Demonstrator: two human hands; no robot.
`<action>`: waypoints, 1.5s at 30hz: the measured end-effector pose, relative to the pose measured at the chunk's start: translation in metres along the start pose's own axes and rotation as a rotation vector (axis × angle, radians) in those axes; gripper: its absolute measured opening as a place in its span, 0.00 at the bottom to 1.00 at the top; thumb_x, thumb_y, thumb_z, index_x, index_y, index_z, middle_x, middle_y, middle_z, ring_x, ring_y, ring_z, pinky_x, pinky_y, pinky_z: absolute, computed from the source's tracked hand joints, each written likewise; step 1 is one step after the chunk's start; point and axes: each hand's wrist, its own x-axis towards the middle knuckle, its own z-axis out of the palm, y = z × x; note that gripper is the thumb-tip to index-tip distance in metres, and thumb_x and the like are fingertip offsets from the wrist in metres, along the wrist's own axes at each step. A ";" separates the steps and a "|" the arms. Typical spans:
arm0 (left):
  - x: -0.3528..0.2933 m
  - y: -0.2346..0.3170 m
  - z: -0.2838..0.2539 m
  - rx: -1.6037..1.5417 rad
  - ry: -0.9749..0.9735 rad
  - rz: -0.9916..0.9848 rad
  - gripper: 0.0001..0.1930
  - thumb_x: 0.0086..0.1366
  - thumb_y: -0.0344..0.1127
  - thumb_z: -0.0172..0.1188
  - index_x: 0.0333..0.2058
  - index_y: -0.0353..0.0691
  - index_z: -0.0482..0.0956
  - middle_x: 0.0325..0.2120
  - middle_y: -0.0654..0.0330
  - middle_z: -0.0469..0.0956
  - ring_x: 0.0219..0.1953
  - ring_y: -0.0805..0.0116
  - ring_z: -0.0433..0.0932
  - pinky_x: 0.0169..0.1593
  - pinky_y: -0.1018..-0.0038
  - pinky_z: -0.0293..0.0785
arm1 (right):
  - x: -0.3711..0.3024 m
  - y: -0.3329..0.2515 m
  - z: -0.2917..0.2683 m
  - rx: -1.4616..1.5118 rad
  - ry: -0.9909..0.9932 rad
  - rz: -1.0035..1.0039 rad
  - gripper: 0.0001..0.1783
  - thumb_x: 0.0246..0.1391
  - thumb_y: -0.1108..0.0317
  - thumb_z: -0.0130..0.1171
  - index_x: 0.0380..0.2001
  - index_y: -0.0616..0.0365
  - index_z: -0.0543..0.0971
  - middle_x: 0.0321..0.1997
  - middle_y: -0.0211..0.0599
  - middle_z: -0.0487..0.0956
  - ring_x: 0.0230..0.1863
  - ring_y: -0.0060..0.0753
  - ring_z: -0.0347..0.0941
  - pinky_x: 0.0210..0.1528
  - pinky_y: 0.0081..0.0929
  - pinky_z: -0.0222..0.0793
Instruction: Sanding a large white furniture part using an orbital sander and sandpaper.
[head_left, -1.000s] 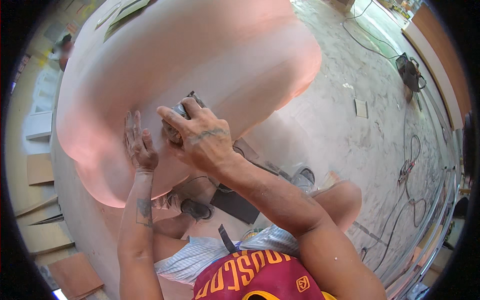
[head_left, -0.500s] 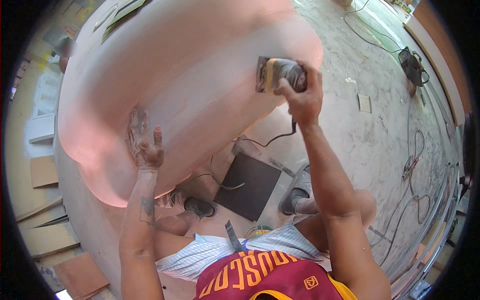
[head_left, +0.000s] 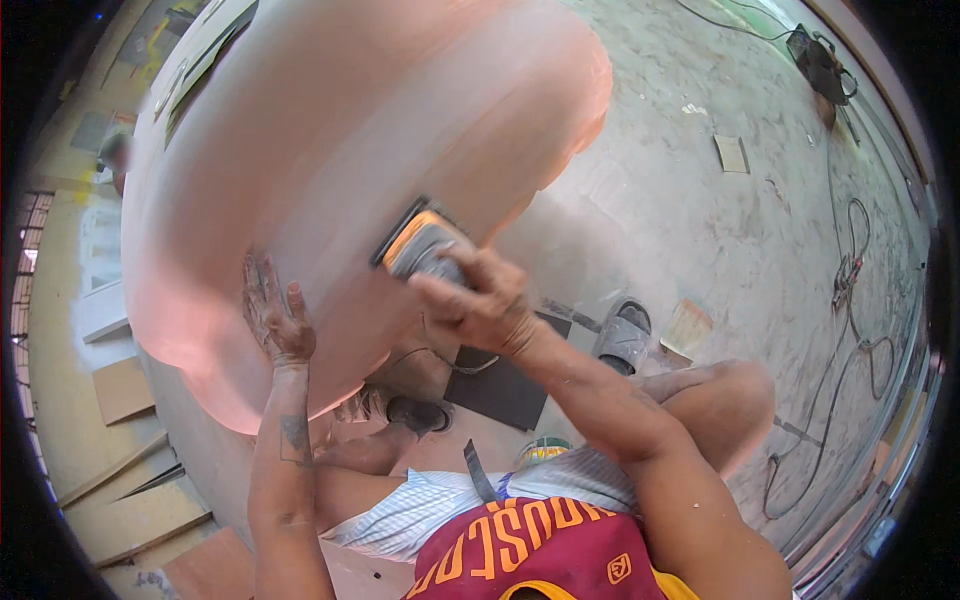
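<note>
A large, rounded, pale pink moulded shape (head_left: 330,150) with a smooth dusty surface fills the upper left. My right hand (head_left: 480,295) is wrapped round a sheet sander (head_left: 425,245), grey with an orange band. The sander's flat pad meets the pink surface near its right side. Toward the lower left of the shape, my left hand (head_left: 275,315) lies flat against it, fingers spread and dusty, holding nothing. Part of the sander's cord (head_left: 440,358) shows below the shape; the rest is hidden.
A dark square board (head_left: 500,395) lies on the floor between my feet. Sanding sheets (head_left: 732,153) lie on the dusty floor at right. Cables (head_left: 850,290) and a black tool (head_left: 822,65) are along the right side. Wooden boards (head_left: 125,390) are at left. Another person's blurred head shows at far left.
My right hand has brought the sander left and nearer to me across the pink surface. The left hand stays flat on the shape. The whole view has shifted slightly.
</note>
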 end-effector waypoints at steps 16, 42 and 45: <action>-0.001 0.007 0.002 0.037 0.006 -0.065 0.34 0.79 0.59 0.48 0.72 0.40 0.70 0.75 0.45 0.62 0.77 0.46 0.59 0.77 0.49 0.52 | 0.018 -0.004 0.000 -0.061 0.224 0.257 0.32 0.41 0.67 0.77 0.54 0.47 0.81 0.53 0.44 0.78 0.51 0.49 0.79 0.51 0.43 0.80; 0.001 0.006 0.007 0.031 0.004 -0.063 0.35 0.78 0.59 0.48 0.72 0.40 0.70 0.76 0.46 0.62 0.77 0.46 0.60 0.76 0.48 0.54 | 0.070 0.002 -0.015 -0.148 0.205 0.282 0.28 0.42 0.67 0.75 0.51 0.49 0.82 0.50 0.41 0.78 0.48 0.49 0.80 0.47 0.41 0.82; 0.001 0.004 0.007 0.041 0.016 -0.052 0.35 0.78 0.59 0.48 0.72 0.40 0.70 0.76 0.47 0.62 0.77 0.46 0.60 0.77 0.49 0.53 | 0.052 -0.040 0.005 -0.128 0.062 0.233 0.28 0.40 0.66 0.74 0.49 0.40 0.83 0.51 0.40 0.77 0.44 0.50 0.81 0.42 0.43 0.84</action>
